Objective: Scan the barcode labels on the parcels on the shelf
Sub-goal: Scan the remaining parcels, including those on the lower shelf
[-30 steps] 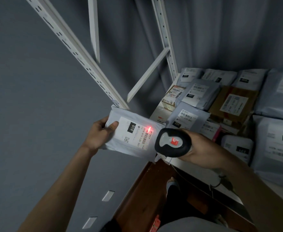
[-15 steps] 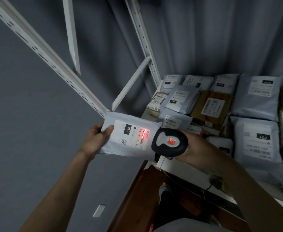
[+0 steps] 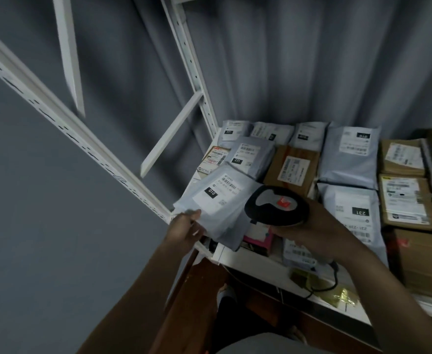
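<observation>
Head view, looking down at a white shelf [image 3: 250, 259] loaded with parcels. Hidden or unclear: the right edge of the shelf is cut off by the frame, the parcels beneath the right forearm are partly covered, and most label print is too blurred to read beyond large codes such as "010" and "231". The frame shows motion blur along the white shelf upright [image 3: 64, 118] at left.

Count: about seven grey mailer bags and roughly five brown cardboard parcels can be made out, though overlap makes the totals uncertain; one pink box [image 3: 259, 236] sits at the front edge of the shelf.

The left hand [image 3: 184, 229] pinches the lower corner of a grey mailer marked "010" [image 3: 218, 200], which lies tilted at the front left corner of the shelf, over other parcels, its barcode label [image 3: 218, 191] facing up. The left forearm rises from the lower left of the frame.

The right hand [image 3: 309, 226] is clenched round the handle of a black barcode scanner [image 3: 276, 208], whose head sits just beside the right edge of the held mailer. A dark cable [image 3: 330, 279] trails below the wrist along the shelf's front edge.
</observation>
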